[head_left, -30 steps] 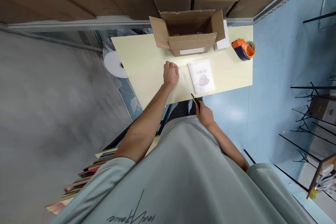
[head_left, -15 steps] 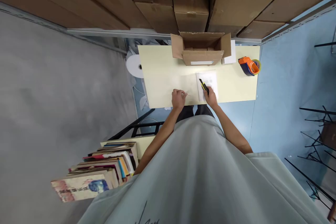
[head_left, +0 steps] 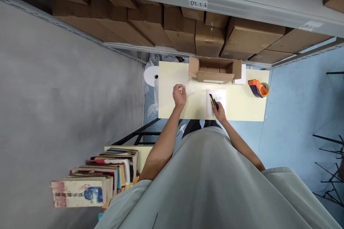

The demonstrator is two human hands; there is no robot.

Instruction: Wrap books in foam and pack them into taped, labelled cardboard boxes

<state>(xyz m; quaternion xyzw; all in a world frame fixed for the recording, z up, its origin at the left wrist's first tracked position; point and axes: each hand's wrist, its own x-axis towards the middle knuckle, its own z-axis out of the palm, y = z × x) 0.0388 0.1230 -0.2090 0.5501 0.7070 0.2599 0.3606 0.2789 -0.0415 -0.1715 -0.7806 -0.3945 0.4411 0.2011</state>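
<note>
My right hand [head_left: 219,112] is wrapped round a black and yellow utility knife [head_left: 214,102], its tip pointing up and to the left. Beneath the knife and the fingers, a white flat item [head_left: 220,96] with faint markings lies on the pale yellow table [head_left: 248,111]; whether it is a booklet or a packet I cannot tell. My left hand [head_left: 179,94] is raised over the table's left part, thumb and fingers pinched together. From its fingertips a thin, see-through piece, which looks like plastic film [head_left: 189,89], spreads to the right, its edges hard to make out.
An open cardboard box [head_left: 216,77] stands at the table's back edge, beside a white box [head_left: 239,75]. An orange and blue tape dispenser [head_left: 258,88] lies at the right. A white roll [head_left: 151,76] is off the left end. Shelved cartons [head_left: 180,28] hang beyond; books [head_left: 80,193] stand lower left.
My left hand has moved away from the white flat item, up and to the left, with the film. My right hand keeps the knife over the item. The view has tilted up, showing more shelf.
</note>
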